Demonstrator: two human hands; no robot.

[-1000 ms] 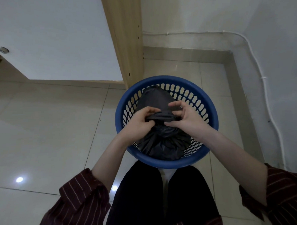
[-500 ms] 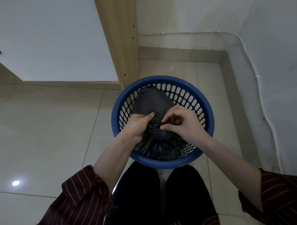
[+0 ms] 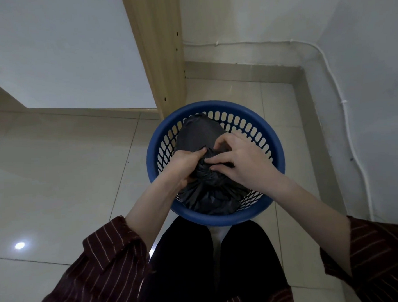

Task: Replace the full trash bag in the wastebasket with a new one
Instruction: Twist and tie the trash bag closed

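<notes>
A blue slotted plastic wastebasket [image 3: 275, 145] stands on the tiled floor in front of my knees. A full black trash bag [image 3: 197, 132] fills it, its top gathered into a bunched neck at the middle. My left hand [image 3: 185, 164] grips the bunched neck from the left side. My right hand [image 3: 237, 159] pinches the same bunched plastic from the right, fingers curled over it. Both hands meet above the basket's centre and hide the knot area.
A light wooden cabinet post [image 3: 164, 61] stands right behind the basket, with a white cabinet door [image 3: 63, 54] to its left. A wall corner with a white cable [image 3: 342, 103] closes in the right side. Open tiled floor [image 3: 58, 179] lies to the left.
The flat strip of bag stretched between my hands a second ago is now bunched together. My hands have drawn close and work at the gathered neck.
</notes>
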